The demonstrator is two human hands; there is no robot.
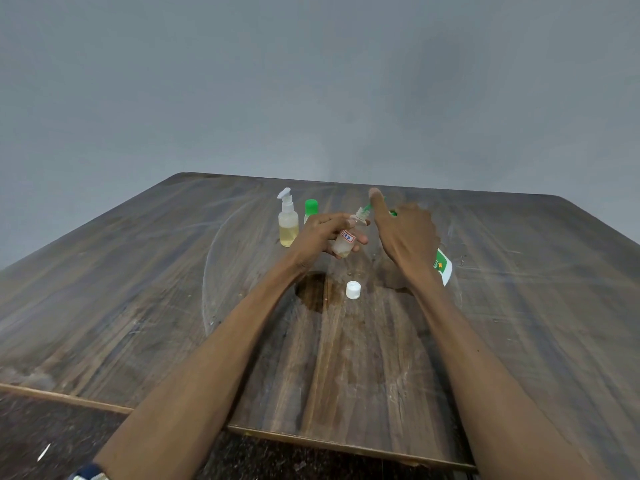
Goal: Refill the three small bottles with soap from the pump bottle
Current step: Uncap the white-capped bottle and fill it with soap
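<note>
The middle of the table [145, 289] is taken up by both forearms, which reach forward side by side. Between them a narrow lane of wood is left, and in it a white cap [353, 290] stands beside a dark stain [311, 291]. At the far end that lane is closed by the left hand [323, 235] with a small clear bottle [346, 239] and by the right hand [407, 237] on a green-labelled pump bottle [443, 266]. Just left of the left hand stand a spray bottle [288, 221] and a green-capped bottle [310, 209], close together. Wide bare wood is seen to the far left and far right.
</note>
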